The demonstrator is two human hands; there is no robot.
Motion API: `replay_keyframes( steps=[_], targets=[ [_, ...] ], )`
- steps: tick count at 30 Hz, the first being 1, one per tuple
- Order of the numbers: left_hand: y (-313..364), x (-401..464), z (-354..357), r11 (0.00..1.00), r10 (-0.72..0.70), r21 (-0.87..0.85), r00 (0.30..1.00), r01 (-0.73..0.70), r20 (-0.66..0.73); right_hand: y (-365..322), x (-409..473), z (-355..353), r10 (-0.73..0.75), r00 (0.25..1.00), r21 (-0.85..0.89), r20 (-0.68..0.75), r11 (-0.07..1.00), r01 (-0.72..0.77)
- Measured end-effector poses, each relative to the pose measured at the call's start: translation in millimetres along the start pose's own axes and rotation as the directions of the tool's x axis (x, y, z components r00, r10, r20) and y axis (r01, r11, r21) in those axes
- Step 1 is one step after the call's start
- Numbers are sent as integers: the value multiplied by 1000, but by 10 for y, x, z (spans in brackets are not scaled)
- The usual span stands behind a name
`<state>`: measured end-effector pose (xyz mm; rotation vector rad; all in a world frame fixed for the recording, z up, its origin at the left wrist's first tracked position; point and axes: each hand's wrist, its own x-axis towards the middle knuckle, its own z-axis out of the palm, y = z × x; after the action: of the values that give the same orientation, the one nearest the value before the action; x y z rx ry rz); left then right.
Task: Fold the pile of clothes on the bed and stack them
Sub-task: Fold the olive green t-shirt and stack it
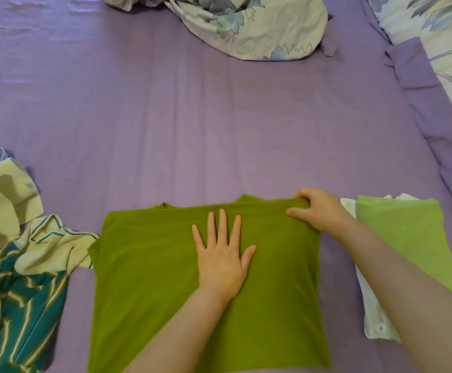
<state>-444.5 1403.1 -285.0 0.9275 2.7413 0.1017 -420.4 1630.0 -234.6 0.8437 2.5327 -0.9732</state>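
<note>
An olive-green T-shirt (144,286) lies flat on the purple bed sheet (192,130), its collar toward the far side. My left hand (222,257) presses flat on the middle of the shirt with fingers spread. My right hand (319,211) pinches the shirt's upper right edge, where the fabric is folded inward. To the right lies a stack of folded clothes: a light green piece (407,238) on top of a white one (375,319). A pile of unfolded clothes (25,278), cream and teal striped, sits at the left.
A crumpled floral duvet (246,25) lies at the far side of the bed. A floral pillow (450,49) with a purple frill is at the far right. Bare purple sheet stretches between the shirt and the duvet.
</note>
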Motion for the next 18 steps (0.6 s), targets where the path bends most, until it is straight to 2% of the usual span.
replay_keyframes(
  steps=[3, 5, 7, 10, 15, 18],
  targets=[
    [226, 64, 27, 993, 114, -27, 993, -115, -29, 110, 66, 126, 25, 970, 115, -243, 993, 3],
    [358, 102, 75, 968, 251, -17, 968, -251, -14, 196, 14, 258, 97, 937, 213, -337, 977, -24],
    [444, 155, 139, 954, 297, 21, 955, -298, 13, 281, -129, 400, 196, 907, 378, -372, 925, -45],
    [505, 273, 223, 977, 205, 53, 976, -209, 74, 387, -430, 641, 259, 897, 476, -357, 877, -64],
    [549, 395, 229, 981, 178, 46, 963, -191, 203, 408, -871, 949, 263, 928, 428, -264, 894, -132],
    [565, 351, 5, 989, 145, -55, 968, -137, 207, 351, -989, 923, 233, 960, 423, -152, 894, -150]
  ],
)
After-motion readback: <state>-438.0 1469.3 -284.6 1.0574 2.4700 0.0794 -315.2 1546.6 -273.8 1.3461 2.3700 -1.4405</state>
